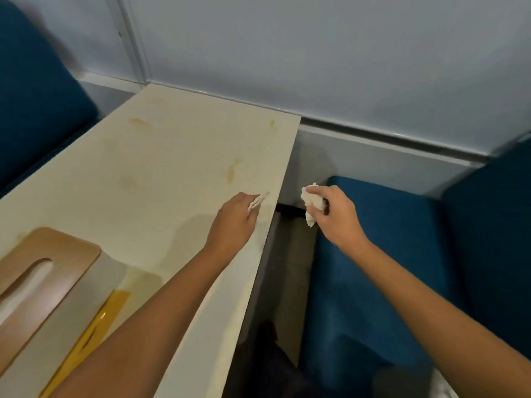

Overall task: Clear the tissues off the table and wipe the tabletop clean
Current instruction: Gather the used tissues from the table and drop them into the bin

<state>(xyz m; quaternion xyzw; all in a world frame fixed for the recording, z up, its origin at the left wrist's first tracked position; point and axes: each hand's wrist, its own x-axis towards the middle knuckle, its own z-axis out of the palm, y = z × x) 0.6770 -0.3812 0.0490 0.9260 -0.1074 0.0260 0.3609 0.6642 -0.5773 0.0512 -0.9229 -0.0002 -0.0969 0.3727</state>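
1. Your left hand (234,218) lies low on the table (178,156), close to its right edge. Its fingers are curled and pinch a flat tissue (258,200), which pokes out far-right from the fingertips with its long axis pointing toward that edge.
2. Your right hand (339,216) hangs off the table, just right of the edge and over the gap before the blue seat (388,239). Its fingers are closed round a crumpled wad (311,203).
3. The two hands are near each other with the table edge between them. The flat tissue lies left of the wad, on the table side.
4. The tissue probably only needs to travel rightward over the edge. Your left hand already has it, and your right is the nearer one to receive it.
5. Farther out, a yellowish stain (231,172) sits just beyond your left hand, and another (139,123) lies at the far left. Your left hand is nearer both for wiping.
6. A tissue box (37,271) stands near left, well apart from both hands.
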